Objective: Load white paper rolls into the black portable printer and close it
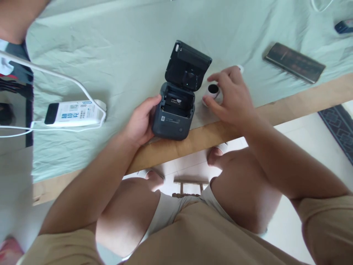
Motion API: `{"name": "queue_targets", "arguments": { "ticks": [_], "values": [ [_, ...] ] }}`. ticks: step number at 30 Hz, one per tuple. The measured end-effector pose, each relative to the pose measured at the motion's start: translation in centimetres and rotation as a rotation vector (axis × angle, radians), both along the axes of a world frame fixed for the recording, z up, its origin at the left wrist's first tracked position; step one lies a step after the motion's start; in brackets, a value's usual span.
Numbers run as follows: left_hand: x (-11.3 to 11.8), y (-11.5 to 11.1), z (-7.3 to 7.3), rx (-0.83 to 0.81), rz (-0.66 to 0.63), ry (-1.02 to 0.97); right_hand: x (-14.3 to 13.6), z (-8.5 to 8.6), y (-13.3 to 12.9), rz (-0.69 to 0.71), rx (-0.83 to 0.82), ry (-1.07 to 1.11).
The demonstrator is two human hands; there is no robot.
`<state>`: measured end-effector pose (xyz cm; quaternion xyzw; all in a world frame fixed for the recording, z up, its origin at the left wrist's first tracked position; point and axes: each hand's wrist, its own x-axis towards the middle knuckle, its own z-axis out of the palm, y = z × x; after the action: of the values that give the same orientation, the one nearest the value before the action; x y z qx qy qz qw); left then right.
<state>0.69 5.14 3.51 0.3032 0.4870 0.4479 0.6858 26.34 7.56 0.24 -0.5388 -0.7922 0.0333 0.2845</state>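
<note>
A small dark label printer (173,127) sits near the table's front edge with its lid (190,66) swung up. The lit compartment inside shows a small white mark and some printing. My left hand (140,123) grips the printer's left side, thumb along the edge and the other fingers mostly hidden. Just right of the printer is a small white paper roll (209,100) with a dark core. My right hand (230,94) curls over this roll, thumb at its near side and fingers arched above it. Something small and white (241,69) shows behind the right knuckles.
A dark phone (295,62) lies to the right on the pale green cloth (124,44). A white power bank (77,113) with white cables (60,73) is on the left. Another dark object (344,27) is at the far right. A person's arm (19,18) enters at upper left.
</note>
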Motion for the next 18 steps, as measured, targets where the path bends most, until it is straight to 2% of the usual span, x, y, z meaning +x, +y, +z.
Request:
{"name": "queue_targets", "arguments": {
  "ticks": [4,9,14,18],
  "values": [
    [-0.4,-0.5,-0.3,-0.014,-0.046,-0.015,0.4,-2.0,1.1,-0.025,-0.118,0.002],
    [-0.2,-2.0,0.0,0.03,0.034,0.011,0.6,-2.3,1.3,0.084,-0.061,0.167],
    [0.3,-3.4,-0.9,0.048,0.084,-0.092,0.0,-0.5,0.0,0.054,0.092,0.356],
    [0.3,-3.4,-1.8,0.059,0.049,-0.171,-1.8,1.8,-2.0,0.104,0.131,0.35]
  ]
}}
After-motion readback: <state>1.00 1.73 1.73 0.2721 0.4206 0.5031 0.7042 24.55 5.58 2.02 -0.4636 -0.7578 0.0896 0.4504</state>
